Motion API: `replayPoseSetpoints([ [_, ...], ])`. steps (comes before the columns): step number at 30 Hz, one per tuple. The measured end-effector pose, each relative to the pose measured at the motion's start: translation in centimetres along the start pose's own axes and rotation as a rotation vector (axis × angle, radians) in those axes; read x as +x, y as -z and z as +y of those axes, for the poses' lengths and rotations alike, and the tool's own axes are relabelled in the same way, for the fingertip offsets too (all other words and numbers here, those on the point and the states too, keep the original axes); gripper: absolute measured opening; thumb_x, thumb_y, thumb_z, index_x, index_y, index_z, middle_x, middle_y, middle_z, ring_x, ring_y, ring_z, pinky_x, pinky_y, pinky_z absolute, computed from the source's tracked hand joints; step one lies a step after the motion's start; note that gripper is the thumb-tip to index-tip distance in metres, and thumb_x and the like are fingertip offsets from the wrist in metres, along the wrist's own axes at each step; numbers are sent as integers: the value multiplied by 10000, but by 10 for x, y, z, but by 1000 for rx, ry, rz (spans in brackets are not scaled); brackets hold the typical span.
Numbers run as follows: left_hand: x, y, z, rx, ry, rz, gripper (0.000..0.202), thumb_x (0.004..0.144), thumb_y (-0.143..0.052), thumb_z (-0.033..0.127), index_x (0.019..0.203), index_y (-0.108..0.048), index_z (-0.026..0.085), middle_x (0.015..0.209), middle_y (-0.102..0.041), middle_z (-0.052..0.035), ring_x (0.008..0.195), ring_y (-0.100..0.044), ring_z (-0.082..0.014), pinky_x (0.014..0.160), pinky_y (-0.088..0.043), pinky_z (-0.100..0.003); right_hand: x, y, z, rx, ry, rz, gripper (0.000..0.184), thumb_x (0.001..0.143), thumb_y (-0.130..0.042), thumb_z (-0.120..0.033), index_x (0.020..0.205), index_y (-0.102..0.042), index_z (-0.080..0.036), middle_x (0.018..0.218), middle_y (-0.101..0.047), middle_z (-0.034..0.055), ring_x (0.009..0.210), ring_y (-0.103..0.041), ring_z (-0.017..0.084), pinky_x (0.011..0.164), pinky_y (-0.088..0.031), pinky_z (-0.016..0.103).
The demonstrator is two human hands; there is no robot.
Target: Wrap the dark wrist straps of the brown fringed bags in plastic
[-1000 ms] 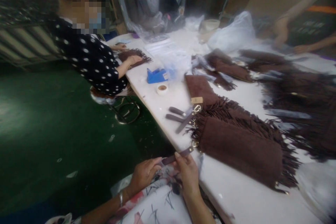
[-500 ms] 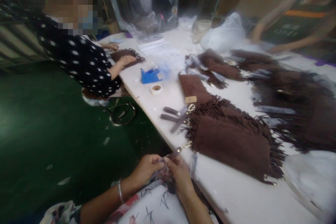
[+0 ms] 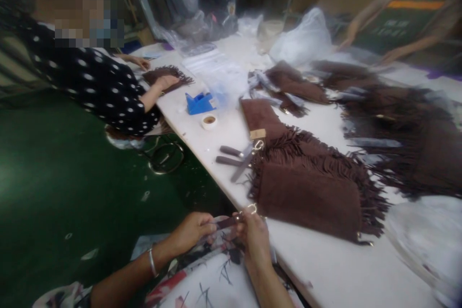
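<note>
My left hand [image 3: 192, 232] and my right hand [image 3: 255, 232] are both closed on a short dark brown strap [image 3: 227, 222] just below the table's near edge, over my lap. The strap ends in a gold clasp [image 3: 251, 209] beside my right fingertips. That clasp sits at the corner of a brown suede fringed bag [image 3: 310, 196] lying flat on the white table [image 3: 325, 269]. My left wrist wears a silver bangle [image 3: 152, 262].
More fringed brown bags [image 3: 397, 125] cover the table's right and far side. Loose strap pieces [image 3: 234, 156], a tape roll [image 3: 209, 121] and a blue object [image 3: 198, 103] lie near the edge. A person in a polka-dot top [image 3: 90, 91] works at the far left end. Green floor lies to the left.
My hands have shifted slightly and pulled the strap in; the clasp end is now right at my right fingertips. The view has drifted, so the table contents sit further left and higher.
</note>
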State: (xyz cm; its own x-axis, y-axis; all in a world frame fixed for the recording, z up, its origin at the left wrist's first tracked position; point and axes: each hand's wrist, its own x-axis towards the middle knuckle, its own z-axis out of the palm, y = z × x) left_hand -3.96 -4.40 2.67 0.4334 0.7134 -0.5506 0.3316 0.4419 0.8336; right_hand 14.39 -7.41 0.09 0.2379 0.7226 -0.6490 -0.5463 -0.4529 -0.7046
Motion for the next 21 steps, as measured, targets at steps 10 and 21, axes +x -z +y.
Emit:
replayPoseSetpoints([
  [10,38,-50,5,-181,-49,35,525,837,-532,605,767,-658,100,706,-665,-92,603,-589,-172,569,-425,-256,-4,4,1,-20,-61,-52,475,680,-730,-583,841,-631,-148,483,-528,-57,374,-460,69,398,-364,168],
  [21,53,-51,5,-224,28,148,469,812,-584,559,828,-670,98,689,-668,-77,551,-599,-155,533,-440,-244,-20,48,-64,-1345,578,-78,376,948,-393,-246,1284,-559,-273,1050,-726,64,886,-701,216,731,-484,279],
])
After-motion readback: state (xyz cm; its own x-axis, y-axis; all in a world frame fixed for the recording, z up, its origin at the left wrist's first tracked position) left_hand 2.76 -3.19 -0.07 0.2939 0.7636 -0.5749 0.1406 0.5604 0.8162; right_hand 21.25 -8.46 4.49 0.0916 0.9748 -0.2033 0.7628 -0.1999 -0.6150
